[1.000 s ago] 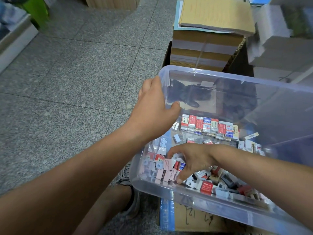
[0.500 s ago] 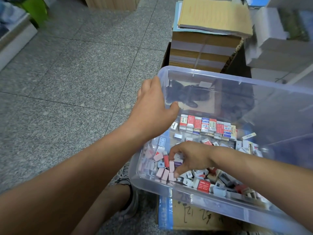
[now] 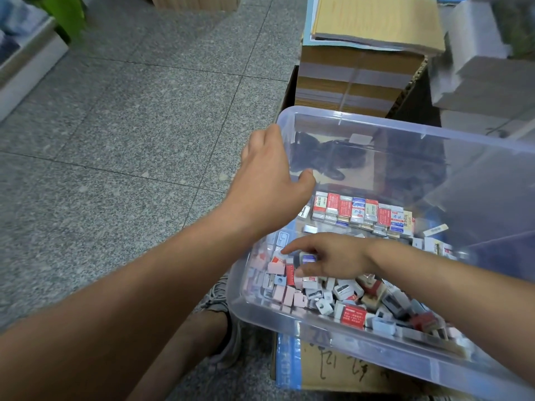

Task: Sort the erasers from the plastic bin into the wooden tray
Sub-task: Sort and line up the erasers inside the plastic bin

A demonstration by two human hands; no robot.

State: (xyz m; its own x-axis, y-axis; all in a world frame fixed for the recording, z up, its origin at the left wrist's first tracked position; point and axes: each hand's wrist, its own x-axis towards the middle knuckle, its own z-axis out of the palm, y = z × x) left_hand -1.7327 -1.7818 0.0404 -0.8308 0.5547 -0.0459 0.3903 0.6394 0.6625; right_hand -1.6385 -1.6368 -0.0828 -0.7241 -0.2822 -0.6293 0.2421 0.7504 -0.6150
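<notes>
A clear plastic bin (image 3: 376, 126) sits tilted on a cardboard box. Inside it, a neat row of red, white and blue wrapped erasers (image 3: 362, 212) lines the far side. A loose heap of small erasers (image 3: 347, 302) fills the near side. My left hand (image 3: 272, 183) grips the bin's left wall, thumb inside and fingers outside. My right hand (image 3: 330, 259) is inside the bin over the loose heap, with the index finger stretched left and the thumb below it touching erasers. No wooden tray is in view.
The cardboard box (image 3: 333, 371) under the bin has blue tape on its edge. A stack of brown card and paper (image 3: 362, 68) stands behind the bin, and white packages (image 3: 492, 70) lie at the right. A grey tiled floor (image 3: 115, 140) spreads left, and a shoe (image 3: 223, 314) shows below the bin.
My right hand has uncurled from the heap, shifted slightly away from the near wall and stretched its index finger out to the left. My left hand has kept its hold on the bin wall.
</notes>
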